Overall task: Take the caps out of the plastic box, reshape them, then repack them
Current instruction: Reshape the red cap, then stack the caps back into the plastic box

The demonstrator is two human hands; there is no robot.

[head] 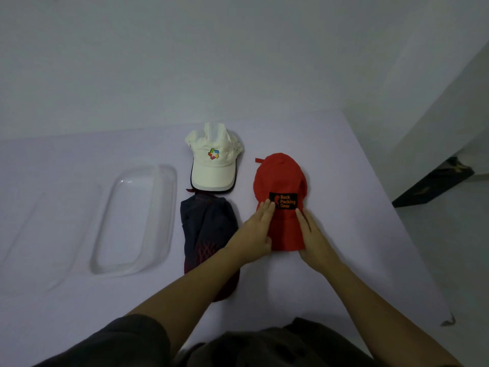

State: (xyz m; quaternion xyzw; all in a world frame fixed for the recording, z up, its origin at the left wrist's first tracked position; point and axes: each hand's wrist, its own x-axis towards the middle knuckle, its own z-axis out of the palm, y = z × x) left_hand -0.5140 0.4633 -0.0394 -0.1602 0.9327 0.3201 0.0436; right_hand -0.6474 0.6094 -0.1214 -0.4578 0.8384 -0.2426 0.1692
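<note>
Our flat, open left hand and right hand press the red cap's brim sides; squeezing unevenly could crease it crooked.

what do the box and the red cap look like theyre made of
Box: clear, glossy plastic; the table shows through it and its rim catches highlights. Red cap: matte woven fabric, probably thin synthetic, creased softly, with a black patch; exact fibre cannot be told.
</note>
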